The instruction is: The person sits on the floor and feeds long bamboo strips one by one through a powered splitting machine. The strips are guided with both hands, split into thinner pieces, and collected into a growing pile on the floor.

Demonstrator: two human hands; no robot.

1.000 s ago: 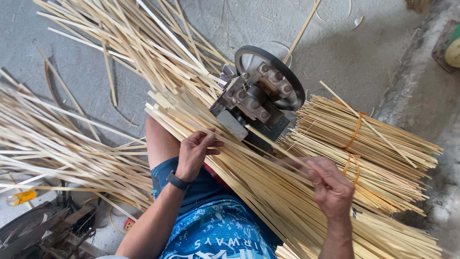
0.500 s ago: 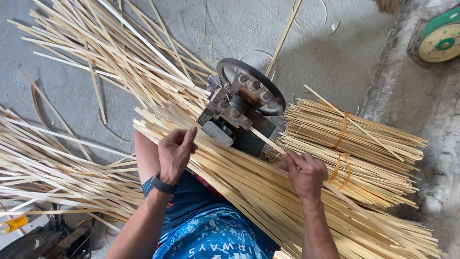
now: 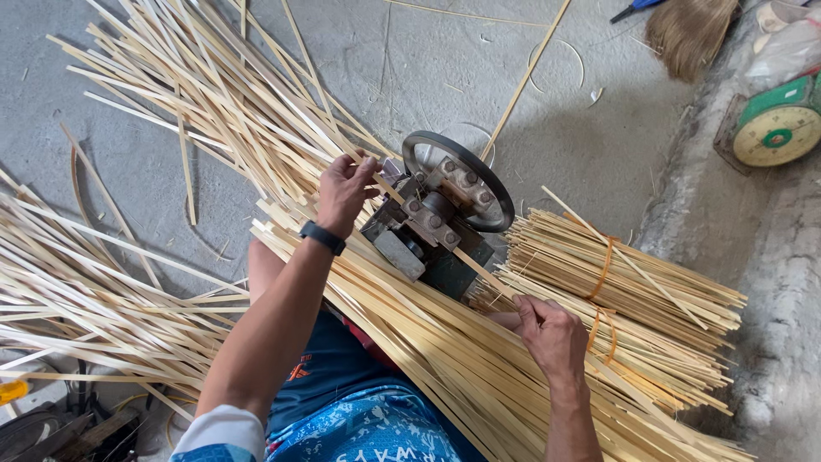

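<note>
My left hand (image 3: 344, 190), a black band on its wrist, is stretched out to the left of a small metal machine (image 3: 436, 222) with a round black wheel, its fingers closed on a thin bamboo strip (image 3: 389, 184) at the machine's entry. My right hand (image 3: 552, 334) rests lower right, pinching a strip (image 3: 483, 272) that comes out of the machine. A long stack of pale bamboo strips (image 3: 428, 342) lies across my lap between both hands.
Loose bamboo strips (image 3: 197, 94) fan over the grey concrete floor at upper left and left. A tied bundle of thin sticks (image 3: 633, 299) lies right of the machine. A green dial scale (image 3: 774, 128) and a broom head (image 3: 688, 34) sit at upper right.
My left hand has reached forward and up to the machine's entry side. My right hand stays on the outgoing strip. The view has shifted, with the scale now more in sight.
</note>
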